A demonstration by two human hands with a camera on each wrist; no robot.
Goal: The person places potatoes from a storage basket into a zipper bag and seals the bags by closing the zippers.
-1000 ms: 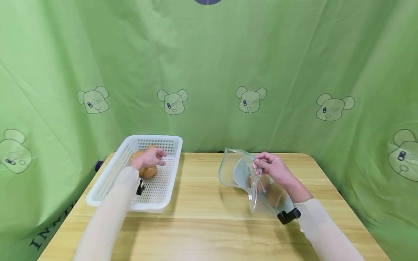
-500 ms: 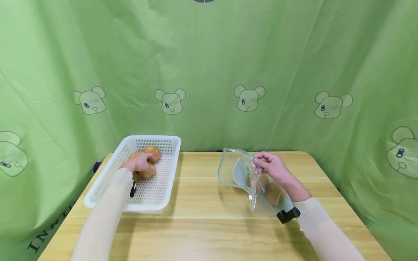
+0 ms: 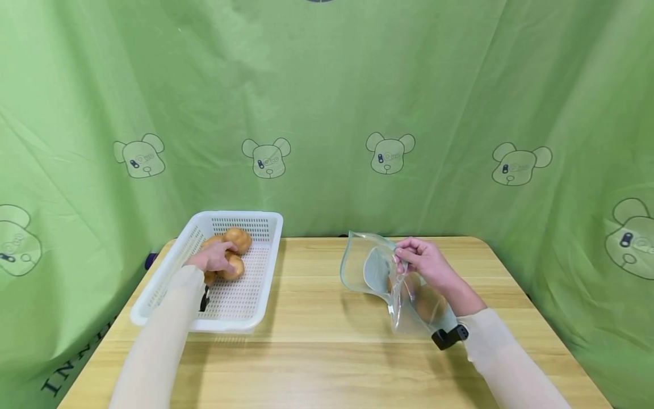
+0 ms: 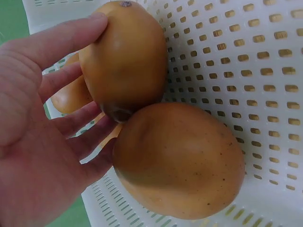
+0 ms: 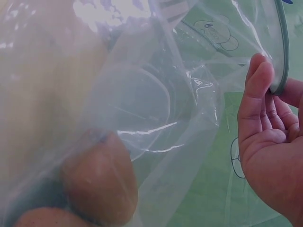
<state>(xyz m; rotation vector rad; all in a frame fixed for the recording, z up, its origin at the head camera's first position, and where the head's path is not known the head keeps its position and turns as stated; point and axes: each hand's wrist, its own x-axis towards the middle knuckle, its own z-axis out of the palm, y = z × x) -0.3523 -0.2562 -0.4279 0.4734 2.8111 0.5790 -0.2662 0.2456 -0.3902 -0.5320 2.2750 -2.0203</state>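
In the head view my left hand (image 3: 213, 258) reaches into a white perforated basket (image 3: 280, 224). Its straight thumb touches one smooth brown oval fruit (image 4: 130, 56) that has a stem scar, and the spread fingers run behind it. A second brown oval fruit (image 4: 182, 163) lies against the first, near the little finger. Farther right, my right hand (image 3: 421, 261) pinches the upper edge of a clear plastic bag (image 3: 357, 255) between thumb and fingers. Inside the bag are brown fruits (image 5: 102, 179) like those in the basket, and a pale round patch (image 3: 376, 271) shows on it.
More brown fruit (image 4: 71, 94) lies partly hidden behind my left fingers. The basket and bag are on a light wooden table (image 3: 317, 318). Behind the table hangs a green curtain (image 3: 327, 102) printed with bear heads. A black wrist device (image 3: 449, 337) sits beside the right sleeve.
My left hand has come down from above the basket onto the fruit, and has shifted slightly left with its fingers more spread. My right hand still holds the bag in place.
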